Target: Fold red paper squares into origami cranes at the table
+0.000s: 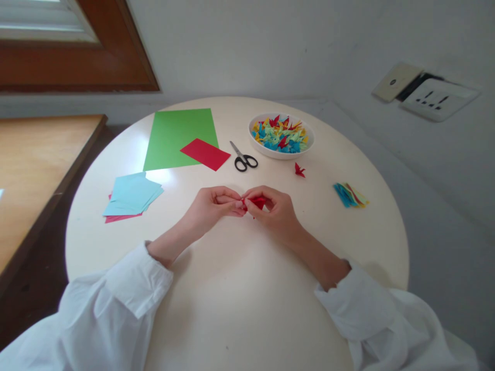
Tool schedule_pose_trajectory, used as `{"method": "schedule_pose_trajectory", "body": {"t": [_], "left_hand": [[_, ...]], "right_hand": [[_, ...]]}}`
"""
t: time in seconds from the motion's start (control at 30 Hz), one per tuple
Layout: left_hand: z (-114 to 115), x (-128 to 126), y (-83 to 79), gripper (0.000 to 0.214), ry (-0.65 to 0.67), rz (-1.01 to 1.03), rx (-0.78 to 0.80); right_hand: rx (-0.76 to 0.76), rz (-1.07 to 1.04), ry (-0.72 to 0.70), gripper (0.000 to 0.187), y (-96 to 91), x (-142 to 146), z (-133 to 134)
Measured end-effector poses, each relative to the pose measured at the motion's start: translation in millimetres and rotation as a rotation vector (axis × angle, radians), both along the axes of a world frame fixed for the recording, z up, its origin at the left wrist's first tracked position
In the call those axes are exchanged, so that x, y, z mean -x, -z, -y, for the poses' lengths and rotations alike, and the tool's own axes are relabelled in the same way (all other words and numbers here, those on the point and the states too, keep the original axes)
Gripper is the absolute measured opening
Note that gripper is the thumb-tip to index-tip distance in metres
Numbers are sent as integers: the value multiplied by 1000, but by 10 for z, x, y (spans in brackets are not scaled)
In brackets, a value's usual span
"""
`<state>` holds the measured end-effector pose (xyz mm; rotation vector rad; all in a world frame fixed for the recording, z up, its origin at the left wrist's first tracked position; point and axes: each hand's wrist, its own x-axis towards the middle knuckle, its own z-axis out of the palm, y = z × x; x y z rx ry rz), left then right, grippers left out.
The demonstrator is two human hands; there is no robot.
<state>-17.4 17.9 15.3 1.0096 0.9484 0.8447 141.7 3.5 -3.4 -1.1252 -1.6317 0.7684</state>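
Observation:
Both hands meet over the middle of the table, pinching a small piece of folded red paper (258,203). My left hand (215,204) is closed with its fingertips at the paper's left end. My right hand (275,207) is closed around the right part, thumb pressed on it. Fingers hide much of the fold, so its exact shape does not show. Beyond my right hand lies a finished-looking red paper crane (299,170). Black-handled scissors (245,161) rest with blades slightly apart, just past my hands.
A white bowl (281,153) of colourful paper cranes stands at the back. Green paper (176,135) lies back left, partly under a red sheet (205,154). Light-blue squares (131,193) sit left; folded coloured papers (350,195) right. The round white table (247,299) meets the wall behind.

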Motion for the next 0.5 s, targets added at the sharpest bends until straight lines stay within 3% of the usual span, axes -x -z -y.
{"method": "schedule_pose_trajectory", "body": {"t": [0.5], "left_hand": [[17, -29, -43, 29, -50, -38, -59]], "right_hand": [[-51, 86, 57, 8, 3, -17, -18]]}}
